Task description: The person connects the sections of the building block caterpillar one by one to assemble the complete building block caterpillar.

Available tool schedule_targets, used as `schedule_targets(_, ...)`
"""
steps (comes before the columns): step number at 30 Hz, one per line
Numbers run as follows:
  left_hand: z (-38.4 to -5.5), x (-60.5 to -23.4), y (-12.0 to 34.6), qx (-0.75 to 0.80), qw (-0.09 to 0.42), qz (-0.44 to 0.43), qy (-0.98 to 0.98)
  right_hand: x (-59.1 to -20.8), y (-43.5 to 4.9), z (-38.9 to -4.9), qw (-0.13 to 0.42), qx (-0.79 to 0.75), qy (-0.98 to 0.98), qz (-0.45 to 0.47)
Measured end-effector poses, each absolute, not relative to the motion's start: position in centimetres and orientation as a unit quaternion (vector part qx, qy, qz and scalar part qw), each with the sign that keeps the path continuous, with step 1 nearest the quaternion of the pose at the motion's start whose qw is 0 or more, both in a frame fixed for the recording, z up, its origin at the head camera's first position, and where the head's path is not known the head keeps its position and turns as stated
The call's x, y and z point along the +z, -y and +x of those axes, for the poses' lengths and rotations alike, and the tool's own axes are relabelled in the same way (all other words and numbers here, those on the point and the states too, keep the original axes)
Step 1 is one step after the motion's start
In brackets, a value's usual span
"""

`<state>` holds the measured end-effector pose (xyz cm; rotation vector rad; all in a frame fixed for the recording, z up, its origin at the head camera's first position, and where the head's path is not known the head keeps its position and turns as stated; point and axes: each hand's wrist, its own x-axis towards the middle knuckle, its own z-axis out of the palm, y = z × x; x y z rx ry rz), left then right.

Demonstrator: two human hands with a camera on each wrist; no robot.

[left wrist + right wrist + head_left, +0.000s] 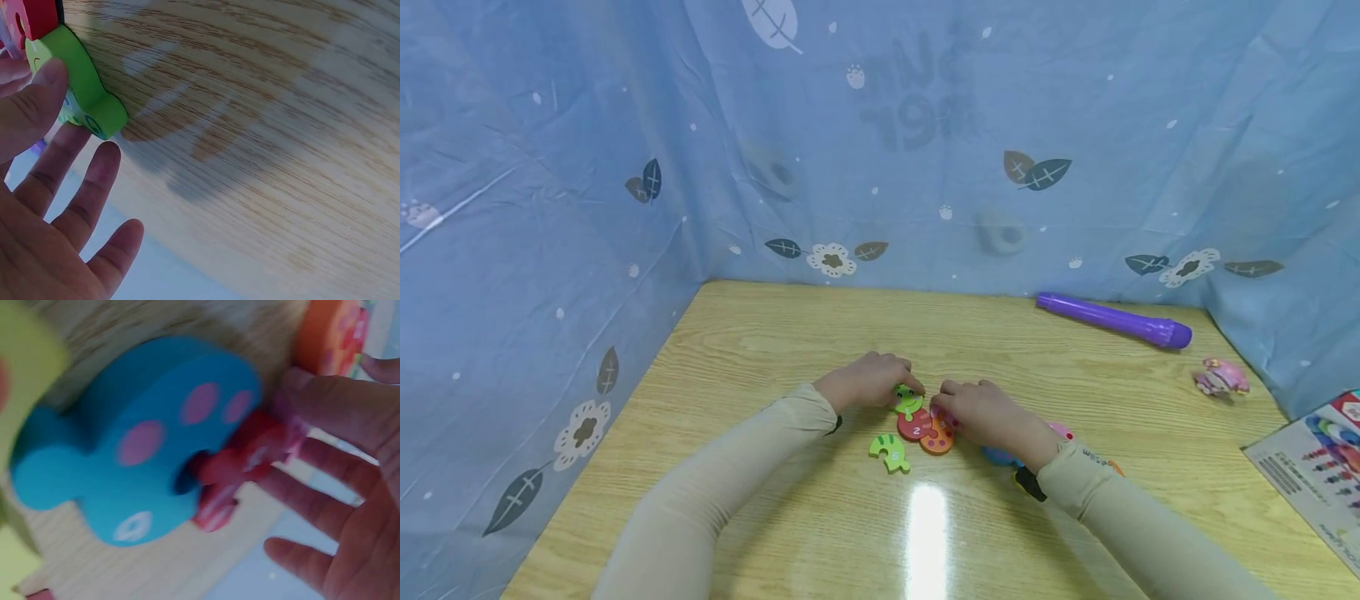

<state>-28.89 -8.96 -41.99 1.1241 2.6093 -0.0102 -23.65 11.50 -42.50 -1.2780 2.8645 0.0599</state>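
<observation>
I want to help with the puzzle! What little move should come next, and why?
Perhaps the right hand should try fitting its pink-red piece onto the orange piece: it seems to be pinching it close by, and the orange piece touches the red 2. The left hand holds the green face against the red 2, which could steady the row.

The red piece (912,426) reads 2, the notched green piece (890,447) 5, the blue piece (159,478) 6 or 9, unclear

Reflecting white glare off worktop (775,333); casting soft shadows in left wrist view; blurring blue piece (165,412) in right.
</observation>
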Motion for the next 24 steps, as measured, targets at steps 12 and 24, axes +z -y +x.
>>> schedule_targets(12, -28.9, -41.8, 9.0, -0.001, 0.142, 0.399, -0.906, -42.3, -5.7, -19.9, -0.069, 0.005, -0.869, -0.491)
schedule_targets(24, -28.5, -41.6, 8.9, 0.007, 0.158, 0.379, -0.912, -43.7, -4.0, -18.3, -0.037, 0.039, -0.865, -0.498)
